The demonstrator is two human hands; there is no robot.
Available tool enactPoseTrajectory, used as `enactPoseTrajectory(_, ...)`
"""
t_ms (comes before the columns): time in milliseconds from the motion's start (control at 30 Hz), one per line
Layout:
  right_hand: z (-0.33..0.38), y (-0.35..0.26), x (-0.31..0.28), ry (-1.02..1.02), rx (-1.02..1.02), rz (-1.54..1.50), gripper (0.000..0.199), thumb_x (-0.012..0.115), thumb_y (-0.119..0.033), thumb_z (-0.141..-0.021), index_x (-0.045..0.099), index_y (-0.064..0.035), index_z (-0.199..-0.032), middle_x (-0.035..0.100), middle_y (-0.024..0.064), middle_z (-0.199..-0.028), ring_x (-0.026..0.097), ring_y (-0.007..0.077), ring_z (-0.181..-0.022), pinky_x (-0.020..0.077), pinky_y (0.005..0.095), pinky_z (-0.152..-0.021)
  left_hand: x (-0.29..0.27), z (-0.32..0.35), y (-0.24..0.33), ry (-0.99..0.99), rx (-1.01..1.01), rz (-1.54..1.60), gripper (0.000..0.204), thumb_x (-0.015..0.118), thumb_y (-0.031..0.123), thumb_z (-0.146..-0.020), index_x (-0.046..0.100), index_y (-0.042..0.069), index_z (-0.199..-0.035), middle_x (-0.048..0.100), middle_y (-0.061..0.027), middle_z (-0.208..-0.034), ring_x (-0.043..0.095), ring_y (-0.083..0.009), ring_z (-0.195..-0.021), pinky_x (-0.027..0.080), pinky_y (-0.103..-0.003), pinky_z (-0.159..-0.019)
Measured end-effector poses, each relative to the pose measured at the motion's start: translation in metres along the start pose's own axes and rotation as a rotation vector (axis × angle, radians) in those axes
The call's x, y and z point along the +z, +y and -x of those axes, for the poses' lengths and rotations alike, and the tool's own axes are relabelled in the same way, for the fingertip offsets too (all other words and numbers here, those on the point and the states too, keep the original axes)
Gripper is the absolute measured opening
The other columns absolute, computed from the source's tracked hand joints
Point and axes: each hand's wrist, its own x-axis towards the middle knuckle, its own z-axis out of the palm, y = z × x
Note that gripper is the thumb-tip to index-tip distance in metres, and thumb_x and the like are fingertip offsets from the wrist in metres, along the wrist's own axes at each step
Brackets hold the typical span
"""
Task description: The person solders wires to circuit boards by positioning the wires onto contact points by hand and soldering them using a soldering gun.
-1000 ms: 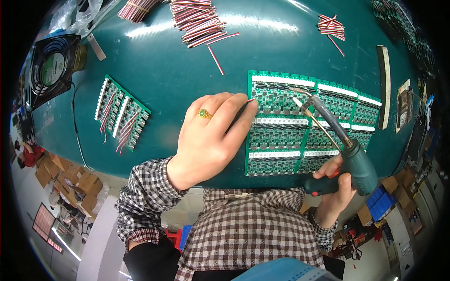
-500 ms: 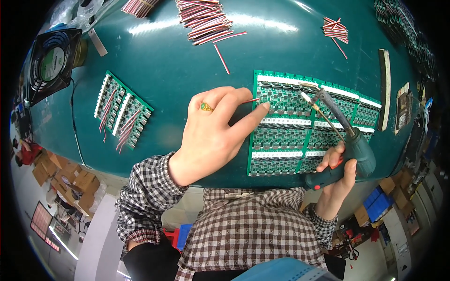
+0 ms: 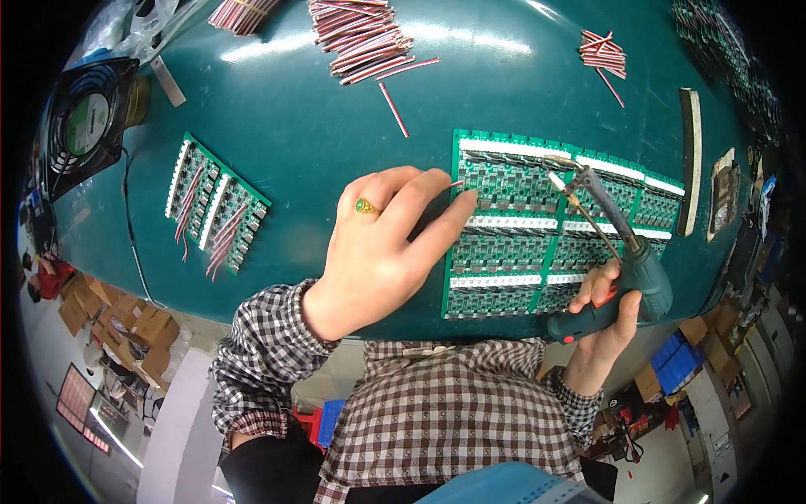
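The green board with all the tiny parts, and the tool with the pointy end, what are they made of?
The green board panel looks like rigid circuit-board laminate with a glossy green coating, white strips across it and small dark parts. The soldering tool seems to have a dark green plastic body, smooth and slightly shiny, with a metal barrel and tip that glint. The right hand holds it; the left hand rests on the panel.

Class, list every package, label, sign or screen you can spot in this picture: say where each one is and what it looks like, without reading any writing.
Round label: centre of the black fan, far left; green and white disc.
Cardboard boxes: floor, lower left; brown, stacked.
Screen or panel: bottom left; reddish rectangle.
Blue bins: lower right; small, stacked.
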Motion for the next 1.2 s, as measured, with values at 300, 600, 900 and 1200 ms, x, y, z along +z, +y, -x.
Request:
enactPoseTrajectory(300, -0.001, -0.003, -0.003, -0.018, -0.017, -0.039, 0.044, 0.054, -0.04, -0.088, 0.045, 0.0016, -0.101, 0.044, 0.0045, -0.07, 0.048, 0.0146, -0.064, 0.0513, 0.0247, -0.05, -0.012, -0.015, -0.005, 0.044, -0.126, 0.234, 0.029, 0.063, 0.0, -0.071, 0.063, 0.006, -0.099, 0.058, -0.0094, -0.097, 0.057, -0.0251, -0.083, 0.045, -0.034, -0.071)
enactPoseTrajectory(600, -0.008, -0.003, -0.022, -0.063, -0.074, -0.236, 0.042, 0.052, -0.04, -0.09, 0.045, -0.0001, -0.102, 0.044, 0.0037, -0.072, 0.047, 0.0143, -0.066, 0.0498, 0.0251, -0.053, -0.011, -0.062, -0.017, -0.023, -0.131, 0.16, 0.028, 0.074, 0.014, -0.065, 0.054, 0.003, -0.083, 0.051, -0.0099, -0.079, 0.052, -0.0261, -0.07, 0.044, -0.034, -0.064)
enactPoseTrajectory(900, -0.02, -0.001, -0.048, -0.384, -0.01, -0.736, 0.04, 0.061, -0.034, -0.086, 0.044, -0.0032, -0.104, 0.043, 0.0017, -0.074, 0.043, 0.0128, -0.07, 0.049, 0.0264, -0.059, -0.071, -0.012, -0.021, -0.27, -0.649, 0.872, 0.03, 0.072, 0.007, -0.074, 0.054, -0.003, -0.096, 0.055, 0.0034, -0.076, 0.047, -0.0003, -0.063, 0.039, -0.015, -0.055)
enactPoseTrajectory(1200, -0.032, -0.002, -0.055, -0.514, 0.001, -0.841, 0.035, 0.063, -0.03, -0.085, 0.047, -0.0035, -0.1, 0.045, 0.0026, -0.075, 0.045, 0.0138, -0.074, 0.0486, 0.0253, -0.062, -0.068, 0.038, 0.012, 0.187, -0.815, 1.421, 0.025, 0.066, 0.013, -0.079, 0.056, 0.0, -0.098, 0.059, -0.0008, -0.082, 0.054, -0.005, -0.072, 0.044, -0.018, -0.058)
